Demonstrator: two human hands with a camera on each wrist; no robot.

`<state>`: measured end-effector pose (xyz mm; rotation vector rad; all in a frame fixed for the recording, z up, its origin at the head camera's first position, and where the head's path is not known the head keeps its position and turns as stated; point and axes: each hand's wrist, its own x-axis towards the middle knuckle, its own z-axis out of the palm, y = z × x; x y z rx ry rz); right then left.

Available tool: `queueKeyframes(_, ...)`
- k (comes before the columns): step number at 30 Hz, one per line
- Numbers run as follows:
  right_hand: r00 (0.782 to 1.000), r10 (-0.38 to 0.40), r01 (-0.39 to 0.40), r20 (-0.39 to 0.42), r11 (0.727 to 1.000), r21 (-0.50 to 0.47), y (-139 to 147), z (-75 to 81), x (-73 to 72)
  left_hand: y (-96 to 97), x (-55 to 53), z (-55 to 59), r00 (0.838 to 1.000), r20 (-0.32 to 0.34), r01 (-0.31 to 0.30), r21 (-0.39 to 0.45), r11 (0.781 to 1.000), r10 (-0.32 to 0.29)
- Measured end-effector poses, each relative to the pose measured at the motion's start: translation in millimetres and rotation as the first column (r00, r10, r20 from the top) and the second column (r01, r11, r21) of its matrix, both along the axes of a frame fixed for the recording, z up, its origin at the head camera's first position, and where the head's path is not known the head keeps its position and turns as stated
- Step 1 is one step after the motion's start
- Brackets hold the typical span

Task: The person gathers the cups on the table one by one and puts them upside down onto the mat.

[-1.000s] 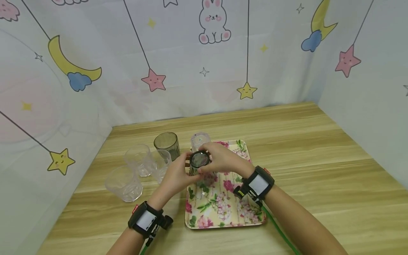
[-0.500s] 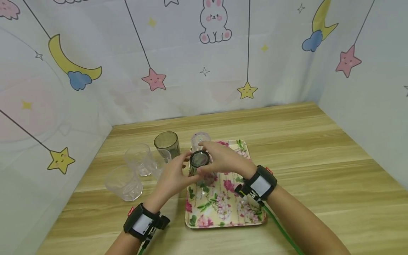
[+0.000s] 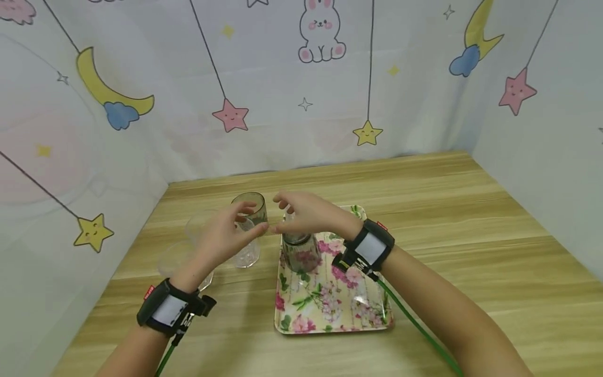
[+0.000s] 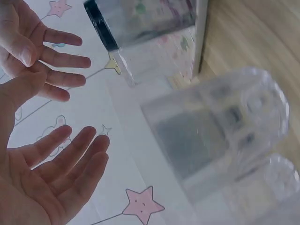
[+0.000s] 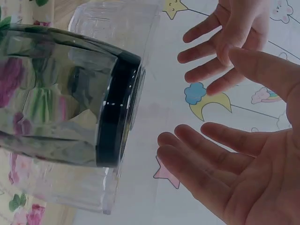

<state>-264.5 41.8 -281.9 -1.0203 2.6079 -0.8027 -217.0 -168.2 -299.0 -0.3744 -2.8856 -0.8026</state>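
Note:
A grey-tinted glass (image 3: 301, 255) stands upside down on the flowered tray (image 3: 330, 327), its thick dark base (image 5: 119, 108) uppermost. Behind it on the tray is a clear glass (image 5: 101, 21), mostly covered in the head view by my right hand (image 3: 313, 212). That hand hovers above both, fingers loosely bent and holding nothing. My left hand (image 3: 221, 235) is up in the air left of the tray, over the loose glasses, with fingers spread and palm bare. Below it, a clear glass (image 3: 247, 255) stands on the table beside a second tinted glass (image 3: 256, 212).
More clear glasses, one of them showing at its base (image 3: 207, 281), stand on the wooden table (image 3: 452, 220) at the left, partly hidden by my left hand and forearm. A printed curtain (image 3: 264, 73) hangs behind the table. Green cables (image 3: 414, 322) trail from both wrist cameras.
Both hands have let go of the upside-down tinted glass, which stays on the tray. My left hand has moved away to the left and my right hand has lifted up and back.

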Motion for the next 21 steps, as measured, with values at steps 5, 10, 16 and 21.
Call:
queueKeyframes(5, 1.000, 0.003, -0.003, 0.027, 1.000, -0.007, -20, 5.8, -10.5, -21.0, -20.6, 19.5, 0.997, -0.032, 0.072, -0.134, 0.988, -0.077)
queueKeyframes(10, 0.999, -0.023, 0.023, 0.026, 1.000, -0.002, -38, 4.0, -23.6, -43.0, -49.1, 37.7, 0.959, -0.068, 0.237, -0.332, 0.913, -0.274)
queueKeyframes(16, 0.996, -0.072, 0.070, 0.053, 0.997, 0.034, -57, -7.1, -41.9, -54.9, -77.1, 41.0, 0.943, 0.081, 0.324, -0.452, 0.831, -0.323)
queueKeyframes(21, 0.989, -0.101, 0.096, 0.106, 0.994, 0.054, -72, -15.3, -54.6, -58.2, -92.8, 34.1, 0.943, 0.152, 0.332, -0.511, 0.793, -0.297)
